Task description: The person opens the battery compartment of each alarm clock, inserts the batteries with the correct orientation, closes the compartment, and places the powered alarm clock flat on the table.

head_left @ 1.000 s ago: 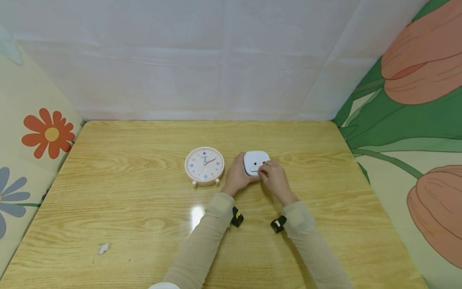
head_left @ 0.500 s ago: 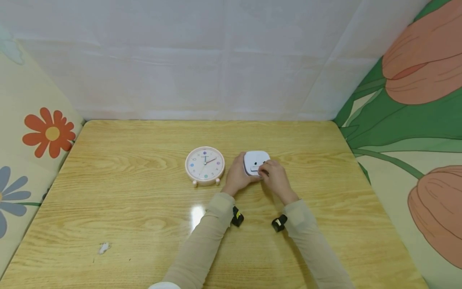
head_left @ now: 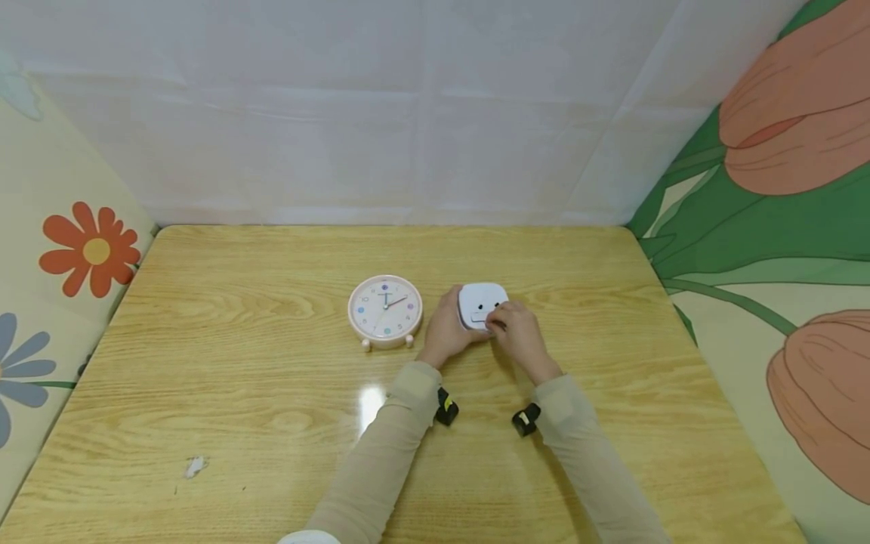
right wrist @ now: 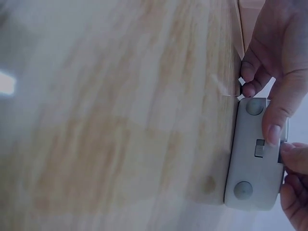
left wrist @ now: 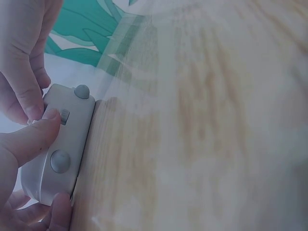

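A small white alarm clock [head_left: 484, 293] with rounded corners lies back up on the table, two black knobs and a rectangular battery cover [head_left: 479, 318] showing. My left hand [head_left: 446, 329] grips it from the left, its thumb along the near side. That side carries two round grey feet and a small slide switch [right wrist: 259, 148], with the thumb tip beside the switch. My right hand [head_left: 522, 336] has its thumb and index finger pinched at the cover's right end; the fingers hide that end. In the right wrist view, the white clock [right wrist: 251, 171] touches the tabletop.
A round pink alarm clock [head_left: 385, 311] lies face up to the left of my left hand, its feet toward me. The wooden table [head_left: 258, 363] has a pale chipped spot [head_left: 195, 467] at the front left. A white sheet [head_left: 367, 113] hangs behind.
Almost nothing differs. Both hands stay at the white clock, which has not moved; only a slight shift of the head view shows.
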`<state>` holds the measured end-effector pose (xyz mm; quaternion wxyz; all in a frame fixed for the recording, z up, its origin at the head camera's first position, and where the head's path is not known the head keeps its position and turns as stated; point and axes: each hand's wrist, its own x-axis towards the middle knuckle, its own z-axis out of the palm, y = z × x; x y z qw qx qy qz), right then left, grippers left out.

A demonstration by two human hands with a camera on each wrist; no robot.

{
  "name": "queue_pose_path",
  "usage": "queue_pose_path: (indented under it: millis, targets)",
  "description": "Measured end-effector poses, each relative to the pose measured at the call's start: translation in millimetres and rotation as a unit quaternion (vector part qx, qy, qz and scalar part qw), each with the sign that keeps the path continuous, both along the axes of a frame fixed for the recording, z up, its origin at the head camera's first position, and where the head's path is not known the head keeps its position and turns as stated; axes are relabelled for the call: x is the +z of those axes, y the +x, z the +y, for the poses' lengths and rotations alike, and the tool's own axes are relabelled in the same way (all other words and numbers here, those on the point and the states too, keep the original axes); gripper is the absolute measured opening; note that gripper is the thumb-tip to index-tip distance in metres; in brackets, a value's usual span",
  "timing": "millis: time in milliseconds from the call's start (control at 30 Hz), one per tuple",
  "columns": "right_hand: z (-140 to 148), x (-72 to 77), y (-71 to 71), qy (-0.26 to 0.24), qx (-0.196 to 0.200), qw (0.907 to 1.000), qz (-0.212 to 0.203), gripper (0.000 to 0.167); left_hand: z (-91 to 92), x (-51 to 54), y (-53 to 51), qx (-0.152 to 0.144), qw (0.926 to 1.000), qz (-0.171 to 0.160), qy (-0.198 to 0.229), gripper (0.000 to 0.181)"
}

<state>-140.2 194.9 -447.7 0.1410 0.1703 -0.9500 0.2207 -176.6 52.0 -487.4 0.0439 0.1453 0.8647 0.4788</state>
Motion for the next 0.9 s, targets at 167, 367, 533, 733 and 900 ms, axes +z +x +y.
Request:
queue_pose_path:
  millis: [167,367,533,733,900]
  targets:
    - [-1.6,2.8,-0.1,0.013,0.006,0.9999,-0.003,0.004,0.0,0.6,0.0,0.001,1.0000,-0.003,0.004,0.098]
    - [-1.9,2.1,-0.1,0.027,0.017,0.9995,0.004,0.006,0.1,0.2,-0.1,0.000,1.0000,-0.004,0.005,0.097]
    - [-1.6,0.3,0.2,0.022,0.020,0.9994,0.017,0.006,-0.1,1.9,0.1,0.000,1.0000,-0.002,0.009,0.095]
    - [-1.2,-0.6,0.8,0.016,0.024,0.9993,0.024,0.004,-0.2,1.8,0.2,-0.001,1.0000,-0.003,0.009,0.096]
    - [-0.8,0.2,2.3,0.018,0.025,0.9994,0.013,0.004,0.3,0.1,-0.2,0.000,1.0000,-0.005,0.005,0.098]
